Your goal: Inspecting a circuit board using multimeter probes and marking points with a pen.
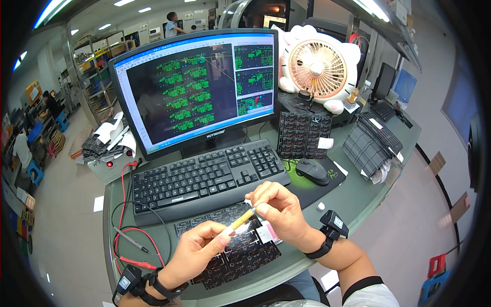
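Observation:
A slim yellow-and-white pen (242, 220) is held slantwise between my two hands, above the desk. The fingers of my left hand (198, 249) are closed around its white lower end. At the upper end, my right hand (282, 211) pinches the tip between thumb and fingers. Below them lies a black circuit board panel (221, 267) with pale tracks, partly covered by my hands. A pink-and-white label (267, 233) lies on it beside my right wrist. Right of that hand, a small white cap-like piece (320, 206) rests on the desk.
A black keyboard (204, 176) and a mouse (313, 172) sit beyond my hands, before a monitor (174, 92) showing green board layouts. Test leads with probes (134, 241) lie at left. Another panel (303, 134) leans below a white fan (317, 69); a board stack (369, 146) stands right.

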Motion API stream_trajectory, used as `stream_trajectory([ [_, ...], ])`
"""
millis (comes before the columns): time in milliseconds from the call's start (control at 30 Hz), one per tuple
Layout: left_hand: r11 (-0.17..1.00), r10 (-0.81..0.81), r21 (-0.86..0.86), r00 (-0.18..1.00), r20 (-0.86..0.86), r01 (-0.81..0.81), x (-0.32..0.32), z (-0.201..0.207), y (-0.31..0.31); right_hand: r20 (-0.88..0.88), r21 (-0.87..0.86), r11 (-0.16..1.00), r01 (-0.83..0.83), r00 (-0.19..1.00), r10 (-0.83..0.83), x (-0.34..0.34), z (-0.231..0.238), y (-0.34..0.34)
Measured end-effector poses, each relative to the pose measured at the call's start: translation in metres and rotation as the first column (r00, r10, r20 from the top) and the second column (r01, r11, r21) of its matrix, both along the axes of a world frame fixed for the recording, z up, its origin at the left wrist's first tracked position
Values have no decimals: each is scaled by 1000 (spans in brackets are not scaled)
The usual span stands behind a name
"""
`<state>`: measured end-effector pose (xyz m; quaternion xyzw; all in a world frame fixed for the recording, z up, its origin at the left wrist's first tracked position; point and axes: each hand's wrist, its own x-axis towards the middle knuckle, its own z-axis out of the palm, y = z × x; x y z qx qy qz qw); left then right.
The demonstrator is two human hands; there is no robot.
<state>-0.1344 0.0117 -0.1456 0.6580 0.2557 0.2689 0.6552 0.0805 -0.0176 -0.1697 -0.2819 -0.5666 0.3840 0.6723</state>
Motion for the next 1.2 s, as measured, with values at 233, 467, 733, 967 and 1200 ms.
stream_trajectory([
  [233, 834, -196, -510, 977, 81, 209, -7, 4, 9, 26, 10, 1000, -25, 999, 24, -1, -1, 1],
  [467, 999, -9, -53, 999, 39, 11, -2, -1, 4, -22, -13, 999, -42, 999, 42, -4, -3, -3],
  [733, 935, -126, -330, 992, 30, 129, -7, -2, 7, -66, -107, 975, -195, 980, 189, 0, -4, -1],
  [967, 682, -410, -565, 882, 232, 465, -9, -6, 5, -155, -87, 947, -310, 943, 295, -3, -6, -2],
  [1200, 947, -47, 308, 989, -137, 87, 1, -13, -2, -61, -128, 986, -108, 993, 101, -8, 1, -10],
])
